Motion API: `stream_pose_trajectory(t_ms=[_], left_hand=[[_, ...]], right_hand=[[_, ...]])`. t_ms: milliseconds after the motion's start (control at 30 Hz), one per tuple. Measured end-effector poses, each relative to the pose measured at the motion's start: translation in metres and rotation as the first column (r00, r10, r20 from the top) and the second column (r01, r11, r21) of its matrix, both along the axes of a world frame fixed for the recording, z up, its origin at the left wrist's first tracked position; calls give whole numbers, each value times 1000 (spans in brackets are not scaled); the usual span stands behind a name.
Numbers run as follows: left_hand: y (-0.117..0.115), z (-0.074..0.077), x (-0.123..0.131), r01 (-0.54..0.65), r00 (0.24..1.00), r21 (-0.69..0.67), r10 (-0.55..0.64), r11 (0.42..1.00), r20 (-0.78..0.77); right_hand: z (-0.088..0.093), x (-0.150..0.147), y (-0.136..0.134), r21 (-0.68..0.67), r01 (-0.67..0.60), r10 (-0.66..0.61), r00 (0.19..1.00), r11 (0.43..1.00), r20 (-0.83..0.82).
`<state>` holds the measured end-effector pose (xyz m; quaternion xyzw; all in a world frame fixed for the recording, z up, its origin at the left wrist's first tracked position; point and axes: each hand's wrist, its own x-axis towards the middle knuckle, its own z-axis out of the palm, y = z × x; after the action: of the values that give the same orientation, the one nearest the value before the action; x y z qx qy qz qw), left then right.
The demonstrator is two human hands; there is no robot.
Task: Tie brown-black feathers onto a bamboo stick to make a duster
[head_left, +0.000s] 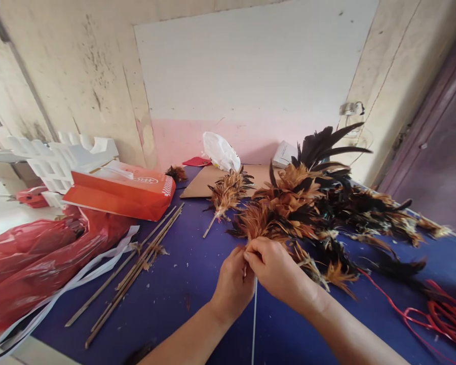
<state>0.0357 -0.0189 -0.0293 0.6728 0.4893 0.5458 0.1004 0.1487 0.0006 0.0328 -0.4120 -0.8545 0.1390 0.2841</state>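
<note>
At the middle of the blue table, my left hand [236, 279] and my right hand [270, 263] meet, both closed at the base of a large feather duster [289, 190]. Its reddish-brown feathers and long black tip plumes point away from me. The fingers of my right hand are pinched against the left hand's thumb side; whatever thread or stick lies between them is hidden. A smaller brown feather bundle [230, 192] on a short stick lies just beyond my hands. Loose dark and brown feathers [368, 210] are piled to the right.
Several thin sticks [137, 268] lie at the left, near an orange paper bag [125, 190] and a red plastic bag [41, 253]. Red cord [437, 314] is coiled at the right. Cardboard [197, 185] and a white plastic bag [220, 151] are by the wall.
</note>
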Motion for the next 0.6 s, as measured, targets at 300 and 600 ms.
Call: stream_pose_trajectory(t_ms=[300,600], left_hand=[[6,-2,-9,108,905,-154,-33,982,424],[-1,28,-19,583,447,-295,4,757,894]], right_hand=[[26,10,-23,-245,-347,335,938,905,-92],[-29,19,35,-549,-312,106,922,776,-374]])
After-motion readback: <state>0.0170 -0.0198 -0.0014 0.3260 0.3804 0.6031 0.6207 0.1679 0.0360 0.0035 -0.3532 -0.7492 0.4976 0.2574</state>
